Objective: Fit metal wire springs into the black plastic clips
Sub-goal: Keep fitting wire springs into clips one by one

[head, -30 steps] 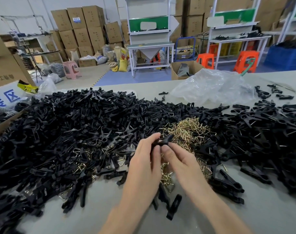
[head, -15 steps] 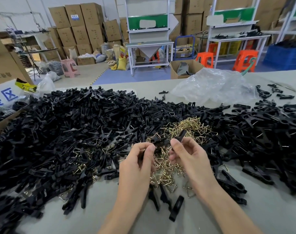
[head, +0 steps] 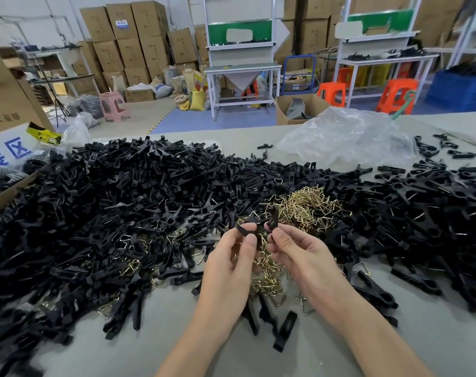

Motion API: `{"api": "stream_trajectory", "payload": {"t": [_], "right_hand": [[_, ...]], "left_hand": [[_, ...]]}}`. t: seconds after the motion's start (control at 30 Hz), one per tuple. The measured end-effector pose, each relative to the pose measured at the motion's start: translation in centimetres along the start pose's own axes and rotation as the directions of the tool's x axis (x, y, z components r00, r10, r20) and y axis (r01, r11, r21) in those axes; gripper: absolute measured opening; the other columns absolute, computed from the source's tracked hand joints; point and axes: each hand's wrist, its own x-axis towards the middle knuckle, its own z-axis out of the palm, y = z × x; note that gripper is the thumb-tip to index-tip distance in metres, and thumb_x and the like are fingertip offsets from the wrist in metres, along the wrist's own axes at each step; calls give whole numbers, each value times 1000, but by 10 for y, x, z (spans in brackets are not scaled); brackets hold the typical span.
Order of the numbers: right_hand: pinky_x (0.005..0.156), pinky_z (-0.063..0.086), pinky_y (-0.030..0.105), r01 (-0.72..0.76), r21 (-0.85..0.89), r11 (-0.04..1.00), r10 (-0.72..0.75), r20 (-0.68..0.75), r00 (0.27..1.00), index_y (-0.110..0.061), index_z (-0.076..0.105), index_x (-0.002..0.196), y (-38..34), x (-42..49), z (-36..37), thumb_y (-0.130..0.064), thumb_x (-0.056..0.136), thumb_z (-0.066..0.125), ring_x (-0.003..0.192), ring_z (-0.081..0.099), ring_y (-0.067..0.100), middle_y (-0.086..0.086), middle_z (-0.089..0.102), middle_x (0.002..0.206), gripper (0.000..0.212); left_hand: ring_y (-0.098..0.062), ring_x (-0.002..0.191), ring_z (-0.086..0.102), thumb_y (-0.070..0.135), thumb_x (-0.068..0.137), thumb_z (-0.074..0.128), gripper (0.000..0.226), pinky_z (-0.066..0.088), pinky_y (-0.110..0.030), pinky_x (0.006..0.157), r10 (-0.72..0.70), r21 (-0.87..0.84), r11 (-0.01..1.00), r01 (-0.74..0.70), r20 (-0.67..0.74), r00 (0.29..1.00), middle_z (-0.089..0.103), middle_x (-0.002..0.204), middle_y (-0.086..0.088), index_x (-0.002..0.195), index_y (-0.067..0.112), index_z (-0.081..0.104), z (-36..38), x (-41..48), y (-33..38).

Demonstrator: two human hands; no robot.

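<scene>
My left hand (head: 231,265) pinches one black clip half (head: 243,229) between thumb and fingertips. My right hand (head: 296,254) pinches another black clip half (head: 272,217), held upright just to the right of the first. The two pieces sit close together above a heap of brass-coloured wire springs (head: 304,202). Whether a spring sits between the pieces I cannot tell. A huge pile of black plastic clips (head: 122,202) covers the grey table (head: 177,336) to the left, and more clips (head: 427,219) lie to the right.
A crumpled clear plastic bag (head: 345,137) lies at the table's far right. A cardboard box (head: 5,104) stands at the left edge. A few loose clip pieces (head: 285,330) lie near my wrists. Shelves, cartons and orange stools stand beyond the table.
My hands split apart, each with a clip half, rose slightly, then came back close together. The view has shifted a little.
</scene>
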Motion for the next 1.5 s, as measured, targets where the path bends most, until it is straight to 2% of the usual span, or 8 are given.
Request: {"api": "stream_trajectory", "payload": {"t": [0.27, 0.47, 0.77, 0.9, 1.03, 1.2, 1.37, 1.5], "right_hand": [[85, 57, 25, 15, -138, 990, -6, 65, 998, -25, 79, 110, -4, -5, 8, -34, 80, 75, 95, 73, 20, 10, 78, 103, 31], [86, 59, 26, 38, -201, 979, -28, 55, 998, -35, 79, 106, -9, -8, 9, -33, 83, 74, 91, 71, 17, 6, 78, 103, 24], [79, 57, 21, 80, -255, 964, -64, 72, 995, -45, 79, 98, -11, -11, 10, -33, 80, 74, 84, 70, 14, 4, 79, 95, 22], [75, 55, 16, 112, -301, 947, -93, 75, 993, -49, 79, 95, -10, -11, 9, -33, 81, 73, 80, 70, 7, -2, 79, 93, 22], [73, 54, 14, 134, -321, 938, -113, 84, 990, -50, 78, 93, -10, -11, 8, -31, 81, 74, 77, 70, 4, -6, 79, 90, 23], [78, 54, 17, 158, -330, 931, -129, 107, 986, -29, 80, 99, -6, -10, 6, -25, 84, 76, 89, 73, 10, 1, 79, 94, 16], [87, 55, 20, 200, -350, 915, -175, 102, 979, -34, 73, 93, -3, -9, 5, -23, 85, 79, 93, 76, 15, 1, 79, 93, 15], [87, 54, 17, 218, -449, 867, -235, 18, 972, -41, 68, 93, -2, -5, 0, -19, 85, 81, 96, 72, 5, -13, 77, 98, 27]], "left_hand": [[-11, 91, 72, 10, 104, 49, 55, 55, -18, 81, 15, -17, 1000, -14, 51, 999, 76, 102, 12, 105, 63, 64, -4, 5, 2], [-20, 91, 72, 16, 104, 53, 31, 60, -39, 85, 10, 10, 1000, -11, 52, 999, 73, 100, -1, 114, 41, 68, -5, 6, -5], [-10, 85, 72, 14, 102, 55, 32, 56, -22, 79, -23, -41, 999, 24, 21, 1000, 74, 99, 2, 128, 30, 63, -5, 6, -3], [-13, 87, 71, 17, 100, 58, 39, 58, -28, 83, -67, -45, 997, 69, 29, 997, 73, 100, 1, 139, 21, 56, -5, 6, -6], [-9, 84, 72, 12, 98, 62, 30, 55, -18, 77, -73, -82, 994, 71, -15, 997, 75, 97, 4, 125, 24, 62, -6, 6, -5], [-19, 86, 73, 13, 97, 65, 11, 57, -23, 75, -107, -120, 987, 103, -23, 994, 77, 95, 2, 103, 19, 70, -4, 5, -8], [-15, 90, 74, 7, 100, 58, 30, 58, -23, 77, -102, -153, 983, 98, -18, 995, 77, 96, 5, 101, 31, 75, -1, 4, -7], [-17, 96, 73, 5, 102, 51, 36, 57, -23, 80, -101, -179, 978, 109, 49, 994, 77, 98, 1, 119, 33, 66, -1, 3, -5]]}}
